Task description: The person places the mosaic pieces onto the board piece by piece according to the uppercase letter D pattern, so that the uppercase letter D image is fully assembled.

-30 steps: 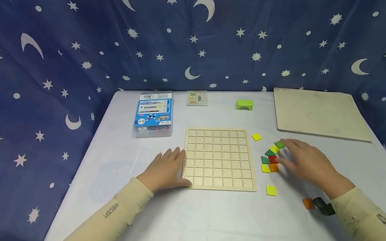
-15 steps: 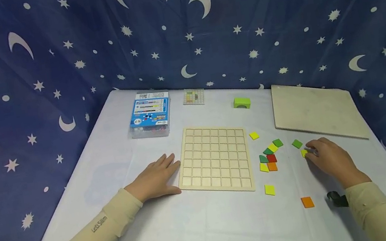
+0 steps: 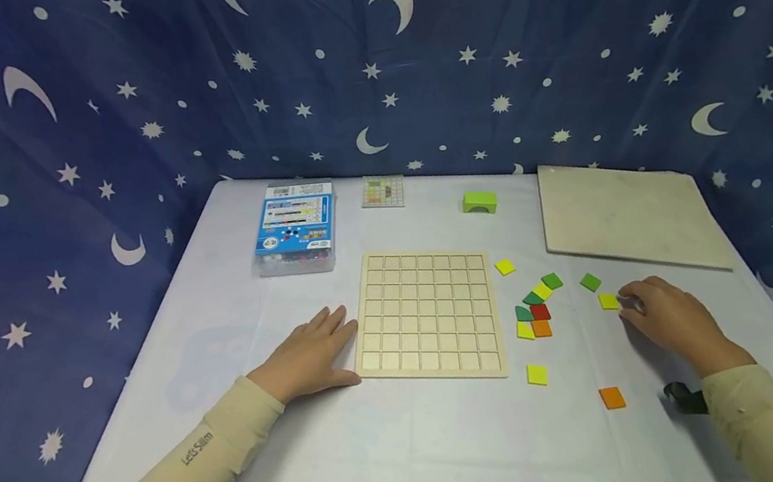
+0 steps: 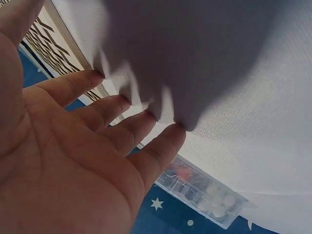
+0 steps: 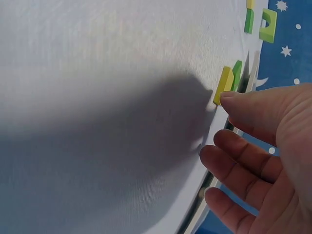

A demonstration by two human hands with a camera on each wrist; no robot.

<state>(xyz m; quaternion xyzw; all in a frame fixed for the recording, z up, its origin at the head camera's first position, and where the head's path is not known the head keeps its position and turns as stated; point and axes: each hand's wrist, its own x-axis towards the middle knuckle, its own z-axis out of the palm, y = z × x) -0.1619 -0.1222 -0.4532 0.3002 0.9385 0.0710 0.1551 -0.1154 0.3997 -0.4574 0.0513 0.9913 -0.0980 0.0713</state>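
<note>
My left hand [image 3: 309,356] lies with spread fingers at the left edge of a wooden grid board [image 3: 428,314]; its fingertips [image 4: 180,127] are down on the white cloth in the left wrist view. My right hand [image 3: 675,317] hovers low at the right, fingers loosely bent and holding nothing. Its thumb is right at a yellow square tile [image 3: 609,302], overlapping the tile's end in the right wrist view. A green tile [image 3: 590,283] lies just beyond. Between board and right hand, a curved row of tiles includes a red tile [image 3: 539,312] and an orange tile [image 3: 541,328].
Single yellow tiles lie above [image 3: 505,267] and below the row, and a loose orange tile [image 3: 612,398] nearer the front. At the back stand a clear box with blue label [image 3: 296,223], a pattern card [image 3: 382,191], a green arch block [image 3: 479,202] and a plain board [image 3: 629,215].
My right hand has moved right from the row of tiles, uncovering the separate green and yellow tiles. My left hand has slid slightly off the grid board's edge. The head view has shifted a little.
</note>
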